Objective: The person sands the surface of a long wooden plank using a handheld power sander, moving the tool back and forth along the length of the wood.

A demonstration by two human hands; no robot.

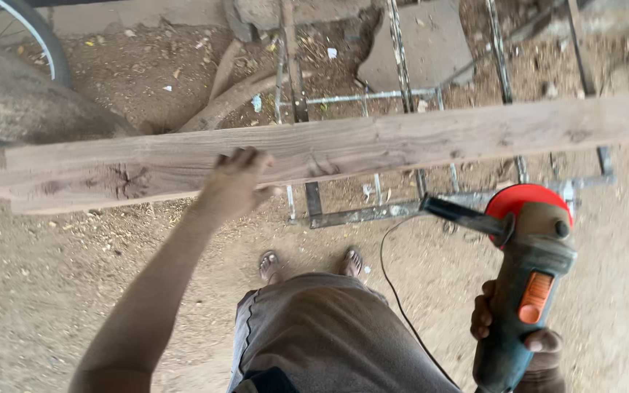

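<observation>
A long rough wooden plank lies across a metal frame, running from left to right. My left hand rests on the plank's near edge left of centre, fingers curled over the wood. My right hand grips the body of a teal angle grinder with an orange switch, a black side handle and a red disc guard. The grinder is held below the plank's right part, apart from the wood. Its black cable trails down across the ground.
The ground is packed dirt strewn with sawdust. My sandalled feet stand just before the frame. A bicycle wheel and a grey mound are at the far left. Curved timber pieces and a flat grey slab lie behind the plank.
</observation>
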